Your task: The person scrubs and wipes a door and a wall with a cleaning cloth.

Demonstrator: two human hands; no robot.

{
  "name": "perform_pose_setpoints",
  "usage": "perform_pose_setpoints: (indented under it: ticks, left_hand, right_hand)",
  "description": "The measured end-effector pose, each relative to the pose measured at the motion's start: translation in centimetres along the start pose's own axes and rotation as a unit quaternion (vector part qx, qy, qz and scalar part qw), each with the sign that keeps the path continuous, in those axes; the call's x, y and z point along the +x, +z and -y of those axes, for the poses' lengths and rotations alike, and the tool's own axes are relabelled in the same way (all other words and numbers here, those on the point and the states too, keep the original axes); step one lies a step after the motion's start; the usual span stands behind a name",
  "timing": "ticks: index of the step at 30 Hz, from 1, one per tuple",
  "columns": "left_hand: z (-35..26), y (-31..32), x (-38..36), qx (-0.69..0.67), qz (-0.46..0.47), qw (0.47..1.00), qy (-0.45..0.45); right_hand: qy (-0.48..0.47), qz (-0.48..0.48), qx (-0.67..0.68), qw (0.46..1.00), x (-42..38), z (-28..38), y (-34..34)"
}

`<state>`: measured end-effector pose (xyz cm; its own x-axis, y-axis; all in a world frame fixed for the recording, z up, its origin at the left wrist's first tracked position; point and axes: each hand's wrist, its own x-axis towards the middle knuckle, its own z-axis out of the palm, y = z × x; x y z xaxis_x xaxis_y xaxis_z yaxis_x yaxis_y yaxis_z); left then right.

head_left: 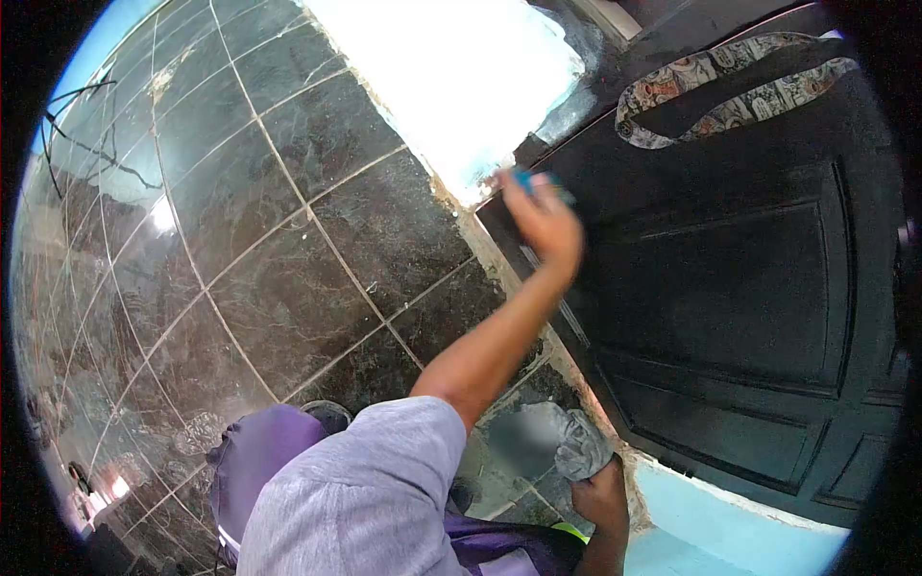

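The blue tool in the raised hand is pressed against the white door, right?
Not quite: in the head view the door is black, not white. The raised left hand does hold the blue tool against its edge.

Dark marble-look floor tiles [288,240]: polished, glossy, pale grout lines, bright glare spots. Door [749,288], right of the tiles: black panelled, painted, semi-gloss sheen, moulded relief. Threshold strip [538,317] along the door's left edge: rough, chipped, cement-like. Strap [730,91] at the door's top: patterned woven cloth, matt. Rag [576,442] at the door's lower left corner: grey crumpled cloth, matt, gripped in right hand [600,499]. Small blue item [538,180], plastic-looking, in left hand [543,221]. Sleeve [365,490]: grey knit cloth, matt.
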<state>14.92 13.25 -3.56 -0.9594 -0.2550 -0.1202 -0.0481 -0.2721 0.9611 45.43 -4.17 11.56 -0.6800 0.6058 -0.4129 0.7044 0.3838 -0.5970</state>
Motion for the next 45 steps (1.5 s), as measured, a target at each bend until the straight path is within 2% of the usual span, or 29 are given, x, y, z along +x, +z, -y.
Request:
perform_pose_setpoints:
  ticks: [1,2,3,5,7,9,10,11,13,15,17,19,21,23,25,26,27,28,30,31,33,34,37,38,39,41,44,45]
  left_hand:
    - [-4.0,-0.2,-0.9,-0.081,0.088,0.992,0.051]
    - [-7.1,0.2,-1.7,-0.064,0.118,0.98,0.145]
    - [-8.7,0.8,-1.7,-0.049,0.109,0.966,0.23]
    - [-7.7,0.8,-0.8,-0.077,0.127,0.955,0.256]
    - [-3.8,-0.8,0.0,-0.049,0.123,0.965,0.227]
    - [2.9,-2.2,0.2,-0.013,0.07,0.997,0.034]
    - [5.9,-2.5,0.6,-0.002,0.055,0.994,-0.098]
    - [5.9,-2.7,0.9,0.079,0.026,0.986,-0.142]
    - [4.4,-0.9,0.1,0.067,0.003,0.997,-0.035]
    - [-2.9,-0.2,-1.9,-0.014,0.058,0.994,0.089]
    - [-8.9,-0.2,-4.6,-0.045,0.135,0.967,0.212]
    - [-11.6,-0.3,-6.4,-0.103,0.235,0.929,0.266]
    - [-8.0,-0.1,-5.4,-0.106,0.214,0.93,0.28]
    - [-4.1,-1.4,-4.9,-0.105,0.182,0.952,0.22]
    - [0.8,-3.4,-5.3,-0.014,0.146,0.98,0.138]
    - [4.9,-3.9,-6.3,0.028,0.105,0.992,0.058]
    - [8.1,-4.5,-7.5,0.071,0.065,0.995,-0.024]
    - [9.0,-5.2,-8.4,0.122,0.073,0.988,-0.061]
    - [9.4,-5.8,-9.3,0.218,0.085,0.964,-0.13]
    - [8.1,-5.1,-9.1,0.196,0.091,0.966,-0.139]
    - [4.0,-4.8,-9.0,0.166,0.107,0.967,-0.16]
    - [3.3,-4.6,-9.6,0.157,0.092,0.979,-0.094]
    - [-0.2,-7.0,-10.3,0.038,0.212,0.976,0.04]
    - [2.0,-7.2,-9.6,0.064,0.168,0.98,0.086]
    - [4.9,-7.6,-8.4,0.075,0.183,0.979,-0.039]
    - [9.2,-8.1,-5.8,0.089,0.205,0.933,-0.284]
    - [6.7,-8.1,-4.2,0.28,0.203,0.922,-0.174]
    - [5.6,-8.3,-4.5,0.255,0.214,0.932,-0.144]
  right_hand:
    - [0.003,0.003,0.002,1.0,0.0,0.3,0.0]
    - [0.008,0.007,0.004,1.0,-0.1,0.9,-0.1]
    - [0.01,0.01,0.006,1.0,-0.1,1.2,0.0]
    - [-0.011,-0.003,-0.007,1.0,-0.8,0.5,0.3]
    - [-0.04,-0.005,-0.027,0.999,-0.7,0.1,0.2]
    - [-0.072,0.007,-0.046,0.996,-0.7,0.0,0.2]
    - [-0.056,0.007,-0.036,0.998,-0.7,-0.1,0.3]
    - [-0.037,0.008,-0.025,0.999,-1.0,-0.2,0.3]
    - [-0.026,0.0,-0.022,0.999,-1.1,-0.1,0.0]
    - [-0.033,-0.014,-0.03,0.999,-1.7,0.6,0.0]
    - [-0.028,-0.019,-0.029,0.999,-1.5,0.6,0.0]
    - [-0.02,-0.014,-0.019,1.0,-1.2,0.8,0.0]
    - [-0.005,0.0,-0.004,1.0,-1.2,1.5,-0.3]
    - [-0.008,-0.009,-0.017,1.0,-1.5,0.8,-0.1]
    - [-0.023,-0.013,-0.015,1.0,-2.0,0.0,0.1]
    - [-0.013,-0.008,-0.013,1.0,-2.2,-0.4,0.1]
    - [-0.001,-0.001,-0.01,1.0,-2.6,-0.8,0.0]
    - [0.007,0.004,-0.008,1.0,-2.9,-1.0,-0.2]
    - [-0.041,-0.02,-0.026,0.999,-3.0,0.2,-0.4]
    - [-0.063,-0.032,-0.032,0.997,-3.0,0.7,-0.6]
    - [-0.021,-0.027,0.0,0.999,-3.6,1.1,-0.8]
    - [0.001,-0.023,0.015,1.0,-3.8,1.1,-0.9]
    - [-0.014,-0.039,-0.025,0.999,-4.2,0.8,-0.8]
    - [0.0,-0.031,-0.015,0.999,-4.3,0.8,-0.8]
    - [0.014,-0.025,-0.005,1.0,-4.2,1.0,-0.8]
    - [0.024,-0.02,0.0,1.0,-4.3,1.3,-0.9]
    - [0.017,-0.029,0.002,0.999,-4.5,2.0,-1.0]
    - [0.017,-0.035,0.012,0.999,-4.8,2.4,-1.0]
